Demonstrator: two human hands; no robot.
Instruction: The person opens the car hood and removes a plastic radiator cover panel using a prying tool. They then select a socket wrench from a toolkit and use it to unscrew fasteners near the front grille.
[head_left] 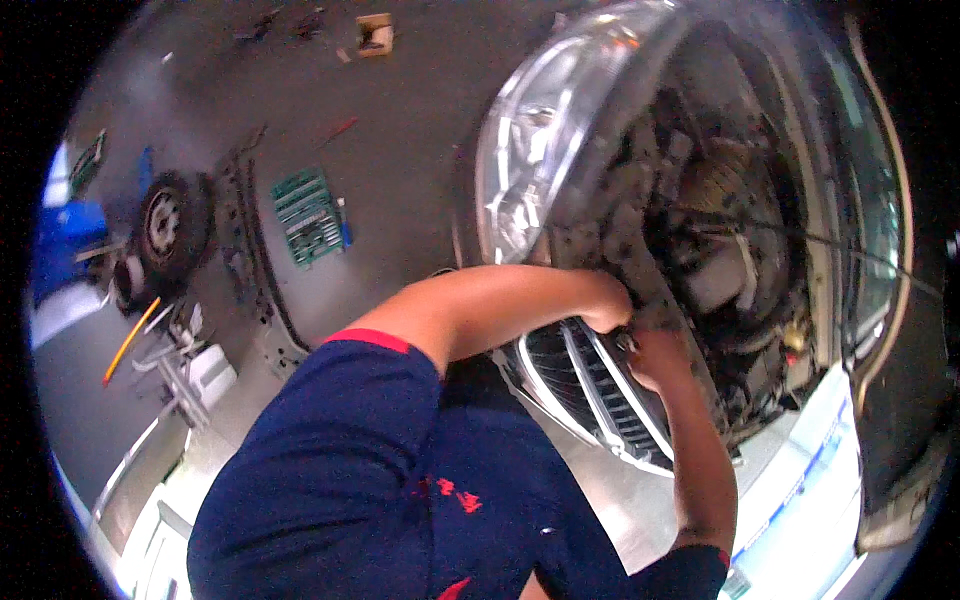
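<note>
In front of me is a car with its engine bay (pixel 715 255) exposed. My left hand (pixel 606 303) reaches across to the top edge of the slatted grille (pixel 612 395), its fingers curled down and mostly hidden. Just to its right, my right hand (pixel 656 358) is bent closed at the same edge, beside the dark panel (pixel 640 270) behind the grille. A small dark thing shows by its fingers, too blurred to name. The clear headlight (pixel 535 150) lies beyond my left forearm.
An open green tool case (pixel 308 218) lies on the floor at left. Past it are a long dark car part (pixel 258 265), a wheel (pixel 163 222) and a yellow bar (pixel 130 340). The raised hood (pixel 905 430) borders the right. A pale cover (pixel 810 480) hangs near my right arm.
</note>
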